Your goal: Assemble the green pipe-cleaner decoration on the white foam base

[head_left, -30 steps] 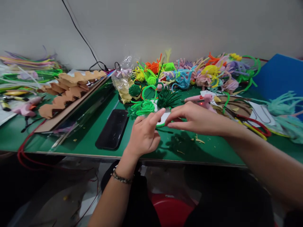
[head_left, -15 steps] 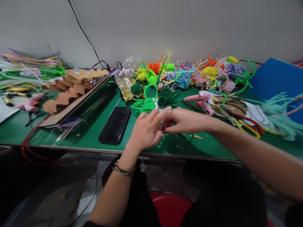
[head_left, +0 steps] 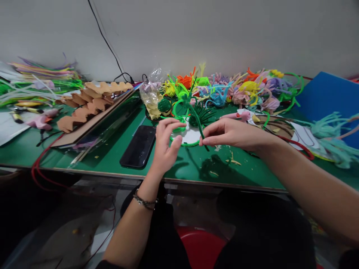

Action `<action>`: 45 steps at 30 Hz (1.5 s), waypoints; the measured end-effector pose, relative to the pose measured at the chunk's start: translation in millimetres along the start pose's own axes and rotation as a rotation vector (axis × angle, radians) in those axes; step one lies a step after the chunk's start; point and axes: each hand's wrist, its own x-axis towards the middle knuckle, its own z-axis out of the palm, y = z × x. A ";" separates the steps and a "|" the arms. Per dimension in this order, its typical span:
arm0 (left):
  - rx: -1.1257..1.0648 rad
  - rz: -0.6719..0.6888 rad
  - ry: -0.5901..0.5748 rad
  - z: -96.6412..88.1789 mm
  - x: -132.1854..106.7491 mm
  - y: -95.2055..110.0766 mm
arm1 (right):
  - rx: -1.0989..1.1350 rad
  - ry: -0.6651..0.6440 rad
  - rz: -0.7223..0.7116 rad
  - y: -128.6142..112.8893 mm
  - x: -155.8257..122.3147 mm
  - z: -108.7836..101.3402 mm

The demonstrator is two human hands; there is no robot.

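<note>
Between the thumb and fingers of my right hand (head_left: 228, 132) is a green pipe cleaner (head_left: 198, 118), its stem rising up and to the left to a bushy top. My left hand (head_left: 166, 145) is open, thumb and fingers apart, just left of the stem. Behind the hands lies a white disc (head_left: 191, 135) edged with bright green pipe cleaner. Bright green loops, a dark green ball (head_left: 164, 105) and a spiky dark green tuft (head_left: 202, 115) stand at or near the disc; which of them are attached I cannot tell.
A black phone (head_left: 138, 146) lies left of my left hand. Beyond my right hand is a pink glue gun (head_left: 238, 116), partly hidden. Colourful pipe-cleaner pieces (head_left: 241, 87) are heaped at the back. An egg-carton piece (head_left: 89, 106) rests on cardboard to the left; a blue board (head_left: 328, 101) leans at right.
My hands have moved apart from being together. The left has drawn back a little with its fingers spread, and the green pipe cleaner now shows upright in my right hand.
</note>
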 end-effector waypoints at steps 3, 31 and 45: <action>-0.110 -0.013 -0.196 0.7 0.3 0.3 | 0.026 0.008 -0.018 -4.4 -3.8 2.0; -0.200 -0.111 -0.349 13.4 -3.0 11.8 | 0.494 0.118 -0.020 13.5 -12.4 16.3; -0.013 -0.113 -0.579 9.0 -5.8 10.7 | 0.489 0.220 -0.056 18.7 -13.7 13.7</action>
